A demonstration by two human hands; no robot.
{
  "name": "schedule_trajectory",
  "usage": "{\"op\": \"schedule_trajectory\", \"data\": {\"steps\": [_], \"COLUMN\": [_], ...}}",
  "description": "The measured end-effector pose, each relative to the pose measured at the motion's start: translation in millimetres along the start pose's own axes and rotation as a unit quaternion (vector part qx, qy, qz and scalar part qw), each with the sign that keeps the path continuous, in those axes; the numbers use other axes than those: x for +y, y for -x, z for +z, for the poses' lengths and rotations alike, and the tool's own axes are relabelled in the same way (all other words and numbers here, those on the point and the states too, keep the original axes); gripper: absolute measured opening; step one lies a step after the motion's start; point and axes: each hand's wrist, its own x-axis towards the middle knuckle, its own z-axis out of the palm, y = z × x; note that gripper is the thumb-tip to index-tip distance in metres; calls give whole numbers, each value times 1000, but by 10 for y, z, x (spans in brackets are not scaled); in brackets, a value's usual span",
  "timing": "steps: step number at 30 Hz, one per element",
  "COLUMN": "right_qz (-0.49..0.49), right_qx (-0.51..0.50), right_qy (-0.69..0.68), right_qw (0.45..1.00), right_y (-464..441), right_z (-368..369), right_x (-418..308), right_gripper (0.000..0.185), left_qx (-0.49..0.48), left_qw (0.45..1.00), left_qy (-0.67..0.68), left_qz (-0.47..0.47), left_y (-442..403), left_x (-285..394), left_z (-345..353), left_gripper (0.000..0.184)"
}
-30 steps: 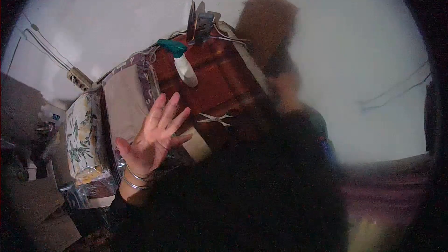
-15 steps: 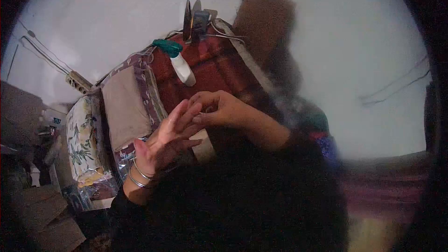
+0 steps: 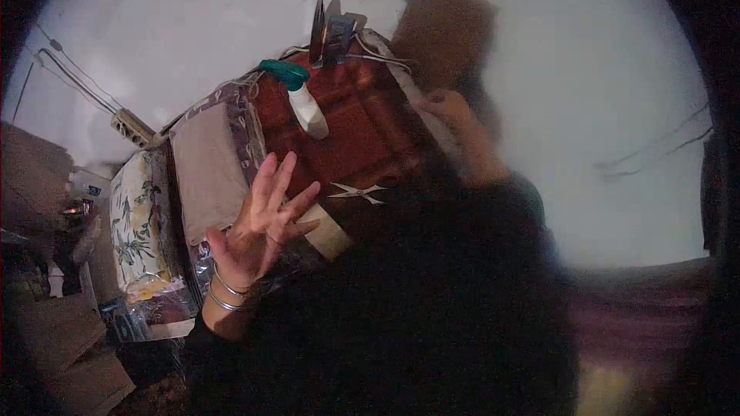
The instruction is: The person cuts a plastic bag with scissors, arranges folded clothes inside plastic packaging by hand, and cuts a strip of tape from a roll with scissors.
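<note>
On the left, a floral-patterned bundle point(image 3: 139, 219) lies beside a folded beige cloth point(image 3: 204, 173), and the left hand point(image 3: 266, 219) is open near the cloth's lower end, fingers spread, palm showing, holding nothing. The white spray bottle point(image 3: 308, 114) with a green head lies on the red-brown surface point(image 3: 362, 119), above the open scissors point(image 3: 357, 192); farther right, the right hand point(image 3: 455, 112) has its fingers bent, and whether it grips anything cannot be told.
</note>
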Motion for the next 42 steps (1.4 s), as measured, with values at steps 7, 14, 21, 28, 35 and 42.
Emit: {"op": "schedule_trajectory", "data": {"steps": [7, 14, 21, 28, 35, 42], "right_qz": [97, 141, 124, -62, -279, -362], "right_qx": [-28, -8, 158, -199, -296, -71], "right_qy": [145, 168, 294, -307, -353, -177], "right_qw": [984, 976, 935, 929, 843, 912], "right_y": [-342, -661, -78, 693, 1225, 1462], "right_z": [125, 369, 208, 303, 498, 384], "right_x": [880, 1321, 638, -902, -1571, -1699], "right_gripper": [55, 60, 66, 53, 34, 10], "left_qx": [-9, -2, -10, -39, -61, 3], "left_qw": [1000, 1000, 1000, 996, 989, 987], "left_qy": [-5, 2, 1, -12, -45, -65], "left_qz": [4, 5, 0, -85, -124, -144], "left_y": [8, 23, 6, -62, -137, -248], "left_x": [10, 8, 21, 77, -21, -184], "left_z": [-24, -54, -41, 80, 112, -41], "left_gripper": [118, 118, 118, 124, 118, 118]}}
